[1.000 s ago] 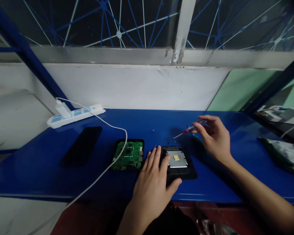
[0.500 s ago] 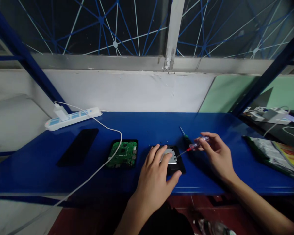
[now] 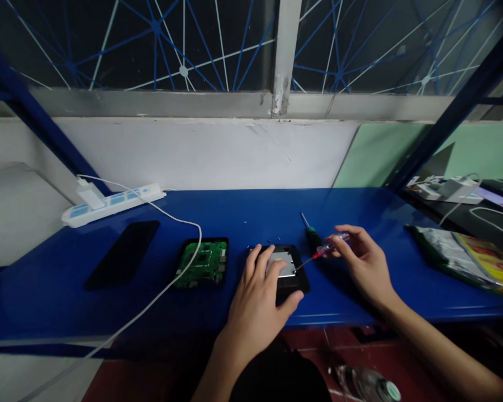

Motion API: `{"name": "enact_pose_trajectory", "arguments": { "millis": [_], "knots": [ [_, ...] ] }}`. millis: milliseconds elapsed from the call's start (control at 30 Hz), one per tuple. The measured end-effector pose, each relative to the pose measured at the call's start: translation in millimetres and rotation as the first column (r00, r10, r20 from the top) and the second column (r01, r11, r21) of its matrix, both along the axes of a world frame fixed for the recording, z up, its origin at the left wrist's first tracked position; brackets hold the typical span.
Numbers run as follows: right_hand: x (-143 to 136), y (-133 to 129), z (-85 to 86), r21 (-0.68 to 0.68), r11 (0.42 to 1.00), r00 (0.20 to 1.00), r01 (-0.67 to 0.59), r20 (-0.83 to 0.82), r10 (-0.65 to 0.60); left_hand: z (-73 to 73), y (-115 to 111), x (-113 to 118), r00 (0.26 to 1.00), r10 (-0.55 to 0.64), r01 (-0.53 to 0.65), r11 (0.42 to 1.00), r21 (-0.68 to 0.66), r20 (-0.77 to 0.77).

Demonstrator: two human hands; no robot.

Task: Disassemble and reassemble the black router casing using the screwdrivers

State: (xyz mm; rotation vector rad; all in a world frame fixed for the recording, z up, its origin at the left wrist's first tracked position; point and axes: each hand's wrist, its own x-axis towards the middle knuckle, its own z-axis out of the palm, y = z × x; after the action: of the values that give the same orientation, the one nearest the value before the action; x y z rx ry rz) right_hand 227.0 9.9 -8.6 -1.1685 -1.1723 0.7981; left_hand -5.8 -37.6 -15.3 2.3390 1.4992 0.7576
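Observation:
My right hand (image 3: pixel 362 262) is closed on a screwdriver (image 3: pixel 331 245) with a clear purple handle and a red collar. Its thin shaft slants down left, and the tip meets the right edge of a silver metal plate (image 3: pixel 288 267). That plate lies in a black plastic case half (image 3: pixel 302 279). Across the left side of the case rests my left hand (image 3: pixel 262 290), fingers spread, with fingertips on the case and plate. Just behind the case are a few tiny screws (image 3: pixel 279 239). A second screwdriver (image 3: pixel 312 234), with a green and black handle, lies beyond my right hand.
To the left is a green circuit board (image 3: pixel 205 262) in a black case, crossed by a white cable (image 3: pixel 167 287). A black flat panel (image 3: pixel 123 254) and a white power strip (image 3: pixel 117 204) lie further left. At right is a shiny packet (image 3: pixel 465 257); a plastic bottle (image 3: pixel 369 382) is below the table.
The whole view has shifted slightly, so everything appears further left. My left index finger has drawn back a little on the plate; the screwdriver tip stays at the plate's right edge.

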Motion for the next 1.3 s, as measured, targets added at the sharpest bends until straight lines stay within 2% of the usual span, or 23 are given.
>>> {"name": "enact_pose_trajectory", "arguments": {
  "millis": [167,367,867,1300],
  "knots": [
    [1.2,1.1,-2.3,0.006,1.000,1.000,0.003,0.000,-0.003,-0.7,-0.1,0.0,1.000,-0.002,0.001,1.000,-0.004,-0.013],
    [1.6,1.0,-3.2,0.019,1.000,1.000,0.008,0.015,-0.009,5.3,-1.1,0.5,1.000,-0.027,0.027,0.999,-0.043,-0.015],
    [2.4,-2.6,-1.1,0.041,0.998,0.994,0.056,0.096,-0.060,4.7,-2.0,2.3,0.996,-0.041,0.042,0.999,0.017,-0.080],
    [-2.7,-3.9,5.2,0.073,0.995,0.996,0.065,0.055,-0.069,4.2,-2.3,1.8,0.999,-0.025,0.026,0.999,0.024,-0.044]
  ]
}}
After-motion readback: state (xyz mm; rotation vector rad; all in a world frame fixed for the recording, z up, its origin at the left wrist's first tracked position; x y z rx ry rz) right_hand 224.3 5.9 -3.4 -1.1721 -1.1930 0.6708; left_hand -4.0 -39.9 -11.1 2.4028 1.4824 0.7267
